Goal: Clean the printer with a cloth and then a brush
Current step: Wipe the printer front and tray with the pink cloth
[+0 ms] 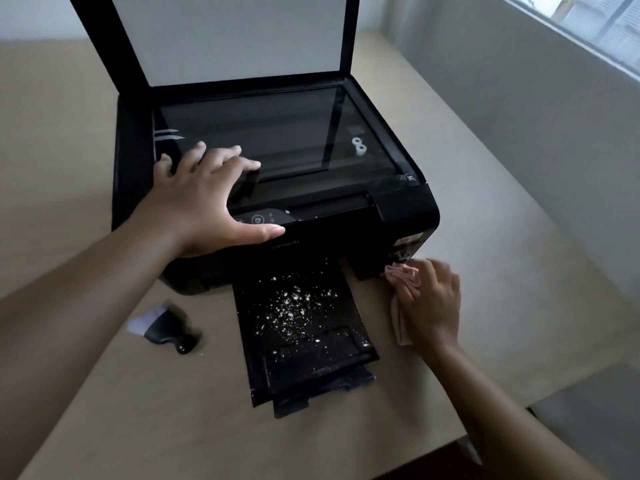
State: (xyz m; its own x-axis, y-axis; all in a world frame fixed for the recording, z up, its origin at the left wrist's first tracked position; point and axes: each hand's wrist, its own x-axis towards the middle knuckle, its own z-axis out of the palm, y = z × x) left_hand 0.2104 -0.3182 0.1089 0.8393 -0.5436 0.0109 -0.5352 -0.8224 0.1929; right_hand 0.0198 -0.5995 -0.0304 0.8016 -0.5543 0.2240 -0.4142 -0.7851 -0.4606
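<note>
the left hand (207, 199) lies spread flat, fingers wide, on the front left of the printer (398, 209), palm over the control panel and fingertips on the scanner glass (277, 133); it holds nothing and seems placed there to keep the machine from sliding while the other side is rubbed. the lid (228, 36) stands up at the back, leaving the glass bare. the right hand (433, 299) is closed on a bunched pink cloth (405, 275), pressing its front wad against the lower right front corner of the printer, though blur makes the exact contact hard to judge. the output tray (304, 327) juts out between the two arms, dusted with pale crumbs, not yet wiped. the brush (166, 323) lies on the tabletop (104, 410) below the left forearm, near the tray's left edge, untouched, presumably waiting for the second step.
</note>
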